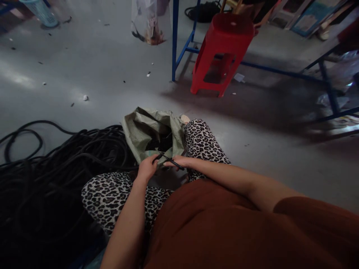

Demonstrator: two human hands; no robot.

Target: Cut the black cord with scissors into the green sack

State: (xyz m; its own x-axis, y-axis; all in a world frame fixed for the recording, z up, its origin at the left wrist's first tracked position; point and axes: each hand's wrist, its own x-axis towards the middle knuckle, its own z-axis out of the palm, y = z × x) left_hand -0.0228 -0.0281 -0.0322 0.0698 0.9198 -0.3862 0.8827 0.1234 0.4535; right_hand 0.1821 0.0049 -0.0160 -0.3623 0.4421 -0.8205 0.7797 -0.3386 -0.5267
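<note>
My left hand (147,168) is closed around a black rubber hose (157,157), its short end sticking out toward the right. My right hand (178,161) grips black-handled scissors (177,164); their thin blades point left and meet the hose end. Both hands are over the near rim of an open greenish woven sack (131,130), which stands on the floor between my knees. Small dark pieces (159,143) lie inside the sack. A large tangled pile of black hose (92,149) sits to the left, and a length runs from it toward my left hand.
A red plastic stool (224,37) stands ahead beside a blue metal table frame (175,41). A clear plastic bag (151,22) hangs near the frame. At the far left is a light blue basket (45,15). Small scraps (85,98) are scattered over the grey floor.
</note>
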